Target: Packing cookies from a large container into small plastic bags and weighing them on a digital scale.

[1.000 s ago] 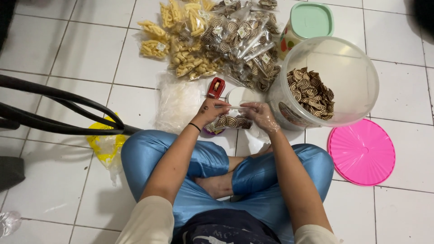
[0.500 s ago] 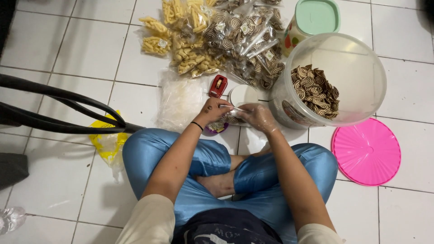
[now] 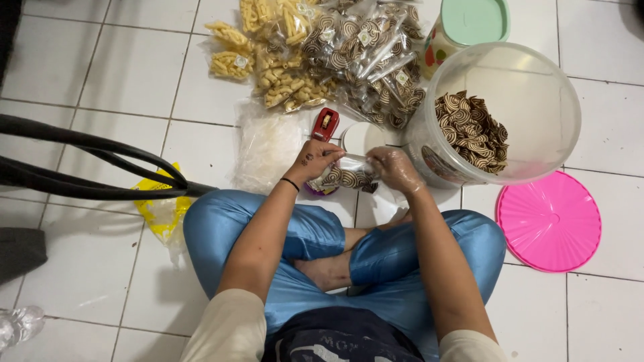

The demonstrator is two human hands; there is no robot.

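Two hands hold one small clear bag of swirl-patterned snacks point(image 3: 345, 177) above the floor, beside the large tub point(image 3: 537, 100). Left hand point(image 3: 315, 159) and gloved right hand point(image 3: 396, 169) have closed in, both grasping it; position otherwise unchanged.

green-lidded jar point(image 3: 469, 27): cut by top edge | bottle point(image 3: 17, 325): cut left

Snack bags point(image 3: 322, 50) lie behind the tape dispenser point(image 3: 325, 123); the tub point(image 3: 537, 114) stands right of them, its lid point(image 3: 549, 221) before it on the floor point(image 3: 80, 74).
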